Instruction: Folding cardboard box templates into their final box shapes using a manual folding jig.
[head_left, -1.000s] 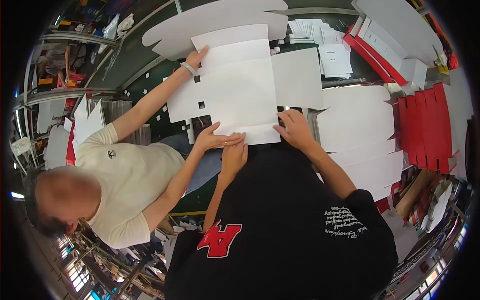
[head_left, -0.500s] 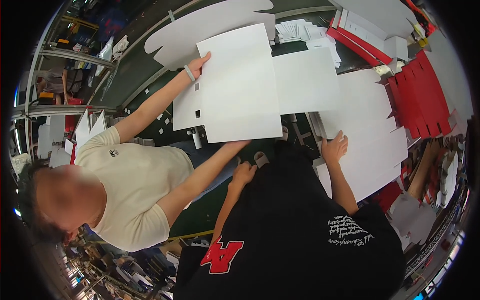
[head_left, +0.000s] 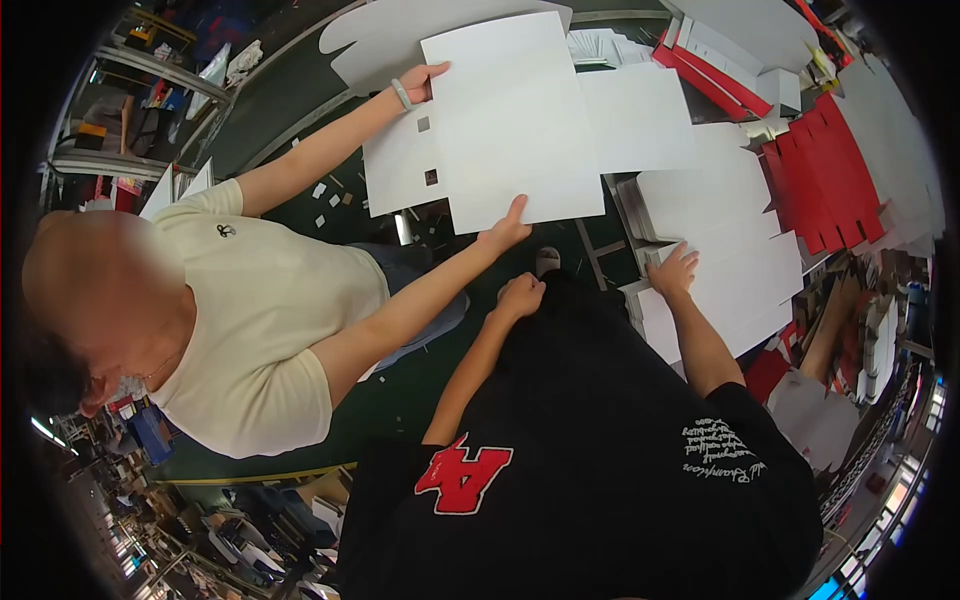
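My left hand [head_left: 522,296] is curled into a loose fist in front of my black shirt, with nothing visible in it. To the right, my right hand [head_left: 675,268] rests with fingers apart at the edge of a stack of flat white cardboard blanks [head_left: 725,205]. A co-worker in a cream shirt, on my left, grips a large white cardboard sheet [head_left: 515,120] by two edges. One co-worker hand [head_left: 425,82] is at its far left edge, the other [head_left: 508,228] at its near edge. Below that sheet lies another white blank [head_left: 402,165] with small square cutouts.
Red slotted cardboard [head_left: 825,175] lies on the right. Behind it is a red and white box [head_left: 710,75]. White cards [head_left: 608,48] are piled at the back. Small white scraps [head_left: 320,190] litter the dark green surface at left. Metal rack bars [head_left: 160,68] stand at far left.
The co-worker's sheet has shifted away and slightly right, and the co-worker's near hand now shows its thumb on top. My left hand has moved up and right. My right hand stays at the stack.
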